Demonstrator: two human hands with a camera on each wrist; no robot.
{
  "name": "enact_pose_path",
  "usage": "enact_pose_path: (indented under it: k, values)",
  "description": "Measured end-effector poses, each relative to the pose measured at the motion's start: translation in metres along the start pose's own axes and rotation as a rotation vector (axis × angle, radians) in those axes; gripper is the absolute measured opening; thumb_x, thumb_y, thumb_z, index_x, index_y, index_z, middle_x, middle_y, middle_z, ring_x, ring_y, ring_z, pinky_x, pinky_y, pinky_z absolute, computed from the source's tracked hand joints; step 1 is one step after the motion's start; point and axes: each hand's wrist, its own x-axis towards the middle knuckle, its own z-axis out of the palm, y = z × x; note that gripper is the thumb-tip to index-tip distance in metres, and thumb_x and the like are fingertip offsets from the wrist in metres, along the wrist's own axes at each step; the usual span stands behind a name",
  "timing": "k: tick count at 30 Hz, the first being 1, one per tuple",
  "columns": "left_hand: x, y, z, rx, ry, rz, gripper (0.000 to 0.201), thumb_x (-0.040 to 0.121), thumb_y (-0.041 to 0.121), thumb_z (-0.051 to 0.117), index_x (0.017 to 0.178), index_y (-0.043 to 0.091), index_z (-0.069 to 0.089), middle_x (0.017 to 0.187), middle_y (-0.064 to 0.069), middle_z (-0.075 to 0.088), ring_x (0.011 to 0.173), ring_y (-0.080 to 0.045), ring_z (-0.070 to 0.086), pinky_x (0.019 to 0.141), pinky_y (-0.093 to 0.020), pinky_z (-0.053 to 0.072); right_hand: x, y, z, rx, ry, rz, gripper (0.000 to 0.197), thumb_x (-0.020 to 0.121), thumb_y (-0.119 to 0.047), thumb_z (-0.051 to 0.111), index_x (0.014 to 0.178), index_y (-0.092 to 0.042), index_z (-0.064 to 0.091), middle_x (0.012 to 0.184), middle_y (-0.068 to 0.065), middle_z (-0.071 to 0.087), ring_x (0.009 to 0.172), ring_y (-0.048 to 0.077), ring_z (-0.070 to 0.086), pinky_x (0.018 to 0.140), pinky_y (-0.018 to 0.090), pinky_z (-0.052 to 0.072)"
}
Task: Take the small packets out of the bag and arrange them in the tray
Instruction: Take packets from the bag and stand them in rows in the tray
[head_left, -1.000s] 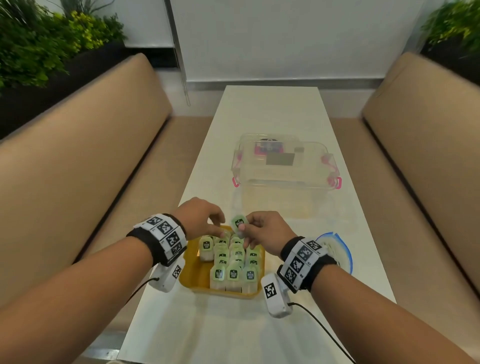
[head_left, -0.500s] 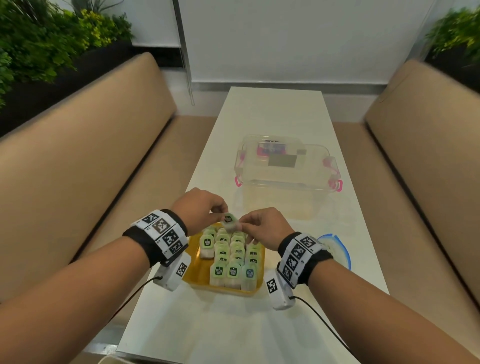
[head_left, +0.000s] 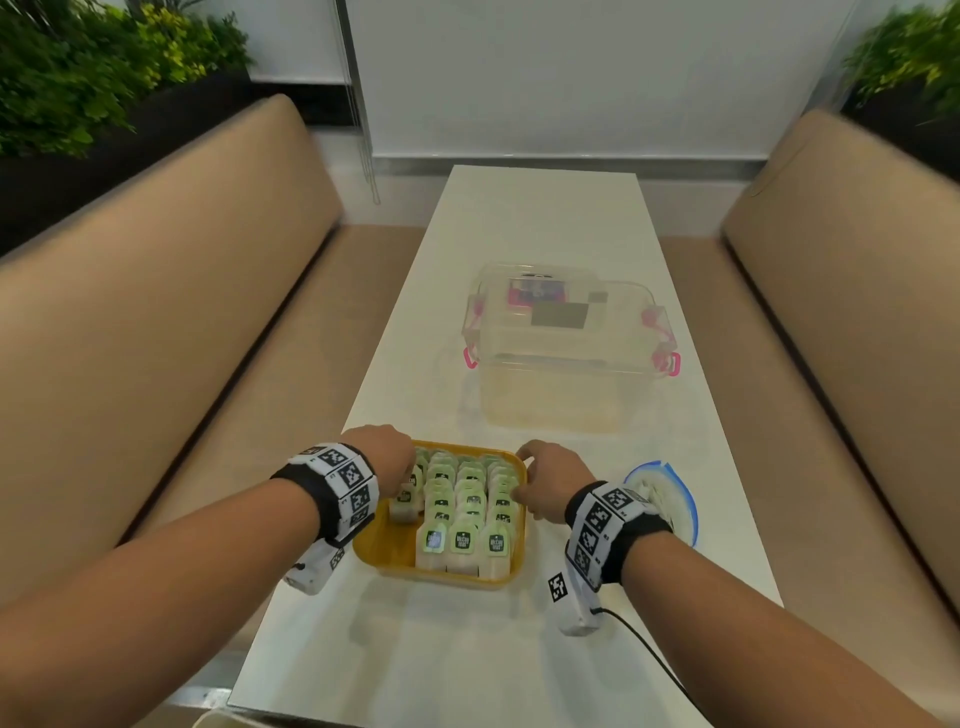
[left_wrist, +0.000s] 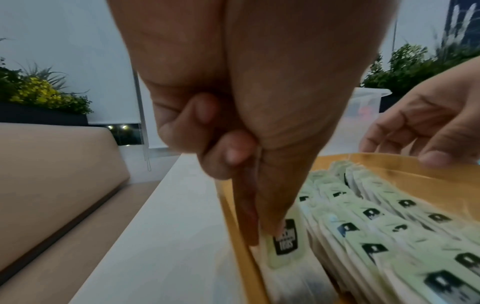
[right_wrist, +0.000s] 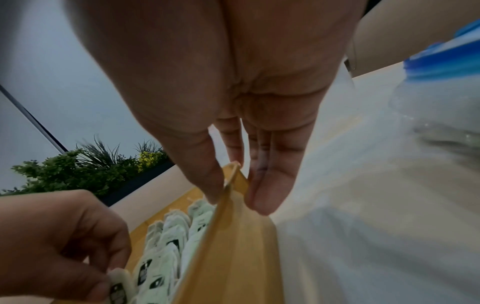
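Note:
A yellow tray (head_left: 395, 551) on the white table holds several rows of upright green-and-white packets (head_left: 470, 499). My left hand (head_left: 400, 470) is at the tray's far left corner. Its thumb and forefinger pinch one packet (left_wrist: 284, 240) standing in the left column, against the tray's left wall. My right hand (head_left: 524, 483) is on the tray's right side, where it pinches the tray wall (right_wrist: 233, 246), thumb inside and fingers outside. The clear bag (head_left: 670, 499) with a blue zip edge lies on the table just right of my right wrist, partly hidden by it.
A clear lidded plastic box (head_left: 566, 338) with pink clasps stands farther up the table. Tan padded benches (head_left: 156, 338) run along both sides. A black cable (head_left: 654, 654) trails from my right wrist over the near table.
The packet that both hands held above the tray has gone down into the left column in my left hand. My right hand let go of it and moved to the tray's right wall.

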Motion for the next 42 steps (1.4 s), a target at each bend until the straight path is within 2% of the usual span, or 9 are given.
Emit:
enact_pose_path:
  k: [7, 13, 17, 19, 25, 29, 32, 38, 42]
  values:
    - [0.01, 0.001, 0.004, -0.006, -0.01, -0.036, 0.019, 0.084, 0.028, 0.065, 0.101, 0.021, 0.07, 0.1, -0.002, 0.069, 0.089, -0.021, 0.066, 0.08, -0.033, 0.056, -0.005, 0.008, -0.001, 0.071, 0.035, -0.024, 0.047, 0.087, -0.025, 0.069, 0.13, -0.016, 0.052, 0.097, 0.004, 0.071, 0.081, 0.022, 0.069, 0.078, 0.036, 0.058]
    - [-0.001, 0.017, -0.033, -0.182, 0.191, 0.031, 0.027, 0.09, 0.039, 0.056, 0.115, 0.029, 0.061, 0.116, 0.004, 0.063, 0.103, -0.018, 0.059, 0.087, -0.032, 0.05, -0.026, 0.035, -0.037, 0.243, 0.184, -0.076, 0.024, 0.092, -0.022, 0.06, 0.115, -0.021, 0.061, 0.096, -0.004, 0.066, 0.079, 0.021, 0.068, 0.079, 0.041, 0.059]
    - [-0.007, 0.074, -0.057, -0.279, 0.316, 0.192, 0.025, 0.093, 0.035, 0.056, 0.116, 0.029, 0.062, 0.131, 0.003, 0.051, 0.12, -0.021, 0.044, 0.101, -0.038, 0.041, -0.04, 0.069, -0.071, 0.198, 0.344, -0.05, 0.021, 0.092, -0.009, 0.056, 0.102, -0.02, 0.071, 0.103, -0.005, 0.067, 0.088, 0.014, 0.06, 0.084, 0.022, 0.045]
    - [-0.003, 0.111, -0.061, -0.306, 0.333, 0.259, 0.026, 0.093, 0.034, 0.057, 0.119, 0.028, 0.061, 0.136, 0.001, 0.045, 0.122, -0.024, 0.04, 0.103, -0.039, 0.039, -0.047, 0.09, -0.083, 0.133, 0.357, -0.009, 0.022, 0.092, -0.008, 0.056, 0.103, -0.02, 0.07, 0.113, 0.0, 0.064, 0.097, 0.016, 0.057, 0.085, 0.021, 0.039]
    - [0.015, 0.212, -0.052, -0.342, 0.191, 0.372, 0.04, 0.095, 0.041, 0.053, 0.133, 0.032, 0.05, 0.14, -0.005, 0.041, 0.119, -0.031, 0.048, 0.1, -0.042, 0.042, -0.063, 0.144, -0.089, -0.015, 0.22, 0.158, 0.009, 0.083, -0.032, 0.07, 0.092, -0.032, 0.066, 0.131, 0.008, 0.053, 0.102, 0.025, 0.062, 0.076, 0.025, 0.044]
    - [0.023, 0.24, -0.036, -0.309, 0.035, 0.305, 0.06, 0.092, 0.043, 0.055, 0.145, 0.027, 0.031, 0.13, -0.012, 0.049, 0.111, -0.034, 0.056, 0.092, -0.043, 0.049, -0.069, 0.16, -0.077, -0.066, 0.01, 0.166, 0.053, 0.076, -0.039, 0.077, 0.125, -0.027, 0.059, 0.133, 0.006, 0.053, 0.103, 0.023, 0.062, 0.082, 0.029, 0.05]
    - [0.023, 0.25, -0.033, -0.406, 0.036, 0.288, 0.058, 0.088, 0.027, 0.059, 0.139, 0.014, 0.034, 0.117, -0.015, 0.059, 0.103, -0.034, 0.06, 0.087, -0.044, 0.052, -0.071, 0.16, -0.071, -0.035, -0.066, 0.126, 0.066, 0.077, -0.028, 0.076, 0.136, -0.023, 0.046, 0.131, 0.007, 0.055, 0.108, 0.024, 0.059, 0.084, 0.031, 0.051]
    - [0.033, 0.25, -0.023, -0.68, 0.162, 0.132, 0.066, 0.089, 0.005, 0.049, 0.15, 0.015, 0.027, 0.134, -0.014, 0.054, 0.12, -0.032, 0.053, 0.096, -0.034, 0.045, -0.065, 0.162, -0.085, 0.115, 0.08, 0.045, 0.058, 0.082, 0.002, 0.059, 0.136, -0.017, 0.055, 0.139, 0.008, 0.054, 0.122, 0.024, 0.056, 0.092, 0.024, 0.047]
    - [0.037, 0.246, -0.006, -0.606, 0.115, 0.025, 0.064, 0.087, 0.017, 0.061, 0.144, 0.028, 0.035, 0.134, -0.011, 0.044, 0.119, -0.03, 0.051, 0.095, -0.036, 0.046, -0.063, 0.17, -0.086, 0.052, -0.047, 0.069, 0.056, 0.088, 0.003, 0.048, 0.136, -0.025, 0.056, 0.144, 0.006, 0.051, 0.119, 0.023, 0.058, 0.086, 0.023, 0.049]
